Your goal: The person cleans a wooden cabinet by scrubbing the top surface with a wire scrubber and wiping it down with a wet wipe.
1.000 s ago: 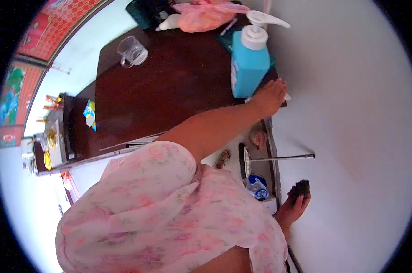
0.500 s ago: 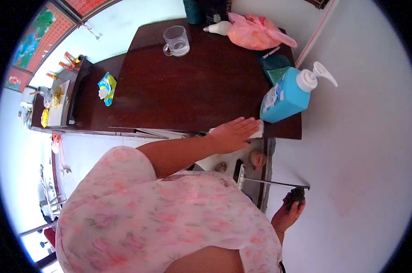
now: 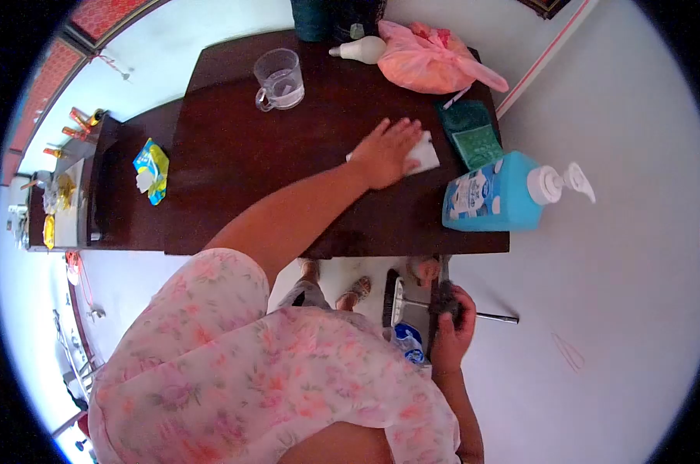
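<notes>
My left hand (image 3: 386,153) lies flat, palm down, on the dark brown table (image 3: 334,220), with its fingers stretched out. Under it is a folded white wipe (image 3: 425,155), whose right part shows beside the fingers. A blue pump bottle (image 3: 493,197) with a white pump stands to the right of this hand. Below the table edge, near the wall, my right hand (image 3: 458,329) is closed around a dark, bumpy clump (image 3: 445,301) that looks like a scouring pad. Its fingers partly cover the clump.
On the table are a glass mug (image 3: 280,81), a pink plastic bag (image 3: 431,62), a white bulb-shaped item (image 3: 359,50), a green packet (image 3: 478,145) and a yellow-blue wipes pack (image 3: 155,174). A long-handled brush (image 3: 396,298) stands below, near sandalled feet (image 3: 356,292). A wall bounds the right.
My left hand has moved with the wipe from the table's front edge farther onto the top. My right hand has come in toward the body with the dark clump. The view has shifted.
</notes>
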### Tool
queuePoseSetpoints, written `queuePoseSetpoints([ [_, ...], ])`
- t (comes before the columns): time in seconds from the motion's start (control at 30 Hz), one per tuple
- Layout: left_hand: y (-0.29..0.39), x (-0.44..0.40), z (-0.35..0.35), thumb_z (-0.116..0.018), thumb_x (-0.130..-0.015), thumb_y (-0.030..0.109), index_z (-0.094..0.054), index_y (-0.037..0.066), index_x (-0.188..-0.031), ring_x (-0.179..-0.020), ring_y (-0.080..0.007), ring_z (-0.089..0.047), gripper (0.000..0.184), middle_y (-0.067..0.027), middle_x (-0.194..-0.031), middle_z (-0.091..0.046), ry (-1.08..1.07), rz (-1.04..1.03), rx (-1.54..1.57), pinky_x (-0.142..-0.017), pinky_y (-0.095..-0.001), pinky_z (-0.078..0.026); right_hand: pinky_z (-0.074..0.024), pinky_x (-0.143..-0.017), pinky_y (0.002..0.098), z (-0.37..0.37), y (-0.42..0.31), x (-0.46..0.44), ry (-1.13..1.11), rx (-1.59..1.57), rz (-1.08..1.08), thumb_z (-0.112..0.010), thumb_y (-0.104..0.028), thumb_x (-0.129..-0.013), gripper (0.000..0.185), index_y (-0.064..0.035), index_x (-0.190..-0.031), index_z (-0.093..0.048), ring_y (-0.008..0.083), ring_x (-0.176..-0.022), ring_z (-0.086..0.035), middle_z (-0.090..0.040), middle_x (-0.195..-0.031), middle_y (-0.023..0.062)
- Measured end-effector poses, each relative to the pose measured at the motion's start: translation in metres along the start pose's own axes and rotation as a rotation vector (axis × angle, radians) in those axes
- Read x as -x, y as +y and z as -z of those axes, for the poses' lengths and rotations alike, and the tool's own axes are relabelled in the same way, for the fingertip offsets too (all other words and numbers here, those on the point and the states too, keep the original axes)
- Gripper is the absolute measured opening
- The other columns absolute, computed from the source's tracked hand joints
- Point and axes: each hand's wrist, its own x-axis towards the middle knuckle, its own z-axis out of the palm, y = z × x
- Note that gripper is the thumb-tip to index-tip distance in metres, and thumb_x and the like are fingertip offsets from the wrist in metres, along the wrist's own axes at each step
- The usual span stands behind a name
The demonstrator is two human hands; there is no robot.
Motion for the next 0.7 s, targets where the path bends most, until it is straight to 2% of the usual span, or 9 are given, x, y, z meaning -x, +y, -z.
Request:
queuePoseSetpoints([
  [0.03,-0.017,-0.016,-0.003,-0.030,-0.102,0.044,-0.020,0.007,-0.153,-0.147,-0.0270,-0.018,0.063,-0.0096,-0.160,-0.019,0.006,0.062,-0.013,-0.119,-0.0472,-0.013,-0.0380,-0.105,0.0416,-0.018,-0.001,-0.015,0.017,0.021,-0.005,-0.065,-0.017,-0.086,0.038,-0.0007,-0.118,-0.054,0.0273,-0.119,-0.050,-0.053,-0.129,0.0144],
  [0.17,-0.068,-0.038,0.002,-0.027,-0.103,0.044,-0.021,0.008,-0.153,-0.148,-0.0268,-0.017,0.062,-0.0088,-0.160,-0.018,-0.009,0.232,-0.076,-0.119,-0.0469,-0.013,-0.0349,-0.107,0.0437,-0.073,-0.020,-0.061,-0.176,0.384,0.125,-0.069,-0.018,-0.083,0.037,-0.0036,-0.115,-0.056,0.0330,-0.121,-0.048,-0.052,-0.128,0.0167],
  [0.23,-0.098,-0.029,-0.003,-0.025,-0.103,0.045,-0.021,0.007,-0.152,-0.148,-0.0268,-0.016,0.062,-0.0093,-0.160,-0.019,0.083,0.340,-0.087,-0.119,-0.0472,-0.013,-0.0353,-0.106,0.0439,-0.100,-0.021,-0.081,-0.230,0.504,0.142,-0.069,-0.017,-0.082,0.037,-0.0047,-0.114,-0.057,0.0347,-0.121,-0.048,-0.052,-0.128,0.0172],
  [0.3,-0.108,-0.021,-0.006,-0.027,-0.103,0.045,-0.022,0.005,-0.151,-0.147,-0.0279,-0.017,0.063,-0.0109,-0.159,-0.021,0.086,0.338,-0.092,-0.119,-0.0477,-0.014,-0.0361,-0.106,0.0444,-0.117,-0.021,-0.099,-0.231,0.587,0.237,-0.069,-0.015,-0.082,0.035,-0.0063,-0.114,-0.058,0.0364,-0.122,-0.047,-0.050,-0.128,0.0168],
  [0.37,-0.117,-0.001,-0.004,-0.030,-0.102,0.045,-0.024,0.004,-0.151,-0.147,-0.0292,-0.019,0.064,-0.0128,-0.158,-0.022,0.128,0.332,-0.108,-0.119,-0.0480,-0.015,-0.0367,-0.107,0.0451,-0.135,-0.018,-0.112,-0.232,0.678,0.221,-0.069,-0.012,-0.081,0.035,-0.0058,-0.114,-0.058,0.0371,-0.123,-0.046,-0.049,-0.130,0.0166],
  [0.43,-0.109,0.047,0.004,-0.038,-0.101,0.043,-0.026,0.002,-0.149,-0.146,-0.0313,-0.021,0.065,-0.0154,-0.158,-0.023,0.124,0.264,-0.045,-0.118,-0.0475,-0.018,-0.0366,-0.107,0.0452,-0.150,-0.007,-0.123,-0.231,0.713,0.288,-0.070,-0.012,-0.081,0.035,-0.0054,-0.113,-0.058,0.0370,-0.123,-0.046,-0.049,-0.129,0.0158],
  [0.5,-0.105,0.069,0.008,-0.035,-0.101,0.042,-0.026,0.002,-0.149,-0.146,-0.0304,-0.020,0.063,-0.0145,-0.157,-0.023,0.144,0.234,-0.068,-0.118,-0.0461,-0.018,-0.0370,-0.107,0.0449,-0.154,-0.004,-0.126,-0.240,0.713,0.304,-0.071,-0.012,-0.080,0.037,-0.0054,-0.114,-0.058,0.0368,-0.123,-0.046,-0.048,-0.131,0.0158],
  [0.6,-0.103,0.133,0.028,-0.037,-0.101,0.041,-0.027,0.002,-0.149,-0.146,-0.0306,-0.020,0.063,-0.0147,-0.157,-0.023,0.131,0.182,-0.053,-0.118,-0.0459,-0.017,-0.0338,-0.109,0.0471,-0.160,-0.006,-0.125,-0.277,0.841,0.247,-0.072,-0.015,-0.080,0.041,-0.0057,-0.117,-0.058,0.0378,-0.128,-0.042,-0.046,-0.136,0.0175],
  [0.7,-0.109,0.188,0.043,-0.040,-0.100,0.042,-0.028,0.002,-0.149,-0.146,-0.0298,-0.019,0.064,-0.0143,-0.157,-0.023,0.049,0.152,0.003,-0.119,-0.0455,-0.016,-0.0283,-0.112,0.0498,-0.165,-0.019,-0.129,-0.315,1.032,0.400,-0.071,-0.022,-0.083,0.046,-0.0062,-0.124,-0.056,0.0388,-0.135,-0.035,-0.042,-0.141,0.0196],
])
